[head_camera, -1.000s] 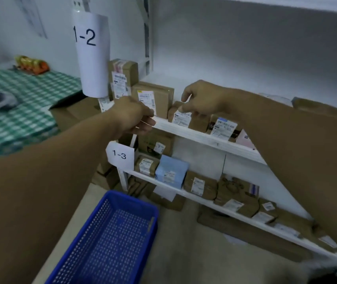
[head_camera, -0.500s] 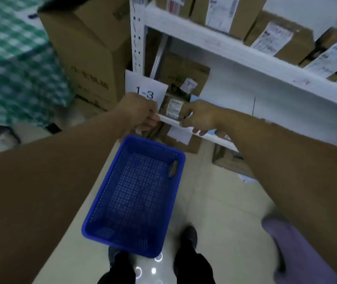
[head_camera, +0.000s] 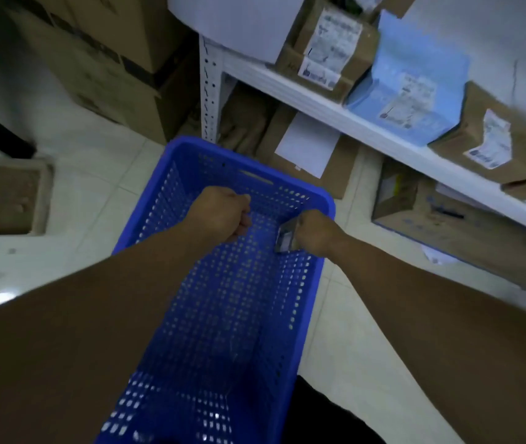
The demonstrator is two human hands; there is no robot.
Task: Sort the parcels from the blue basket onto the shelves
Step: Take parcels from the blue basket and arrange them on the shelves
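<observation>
The blue basket (head_camera: 223, 315) stands on the pale floor below me. Both my arms reach down into it. My right hand (head_camera: 314, 233) grips a small brown parcel (head_camera: 285, 240) with a label, leaning against the basket's right wall. My left hand (head_camera: 223, 216) hovers over the basket's middle with its fingers curled and nothing in them. No other parcel shows in the basket. On the white shelf (head_camera: 367, 126) above lie brown parcels (head_camera: 328, 49) and a light blue parcel (head_camera: 405, 91).
Large cardboard boxes (head_camera: 95, 59) are stacked at the upper left beside the shelf post (head_camera: 208, 91). More boxes (head_camera: 431, 216) lie on the floor under the shelf. A small open box (head_camera: 15, 197) sits on the floor at left.
Both hands dropped from the shelves into the basket, and my view tilted down. My right hand has closed round the small parcel at the basket's right wall.
</observation>
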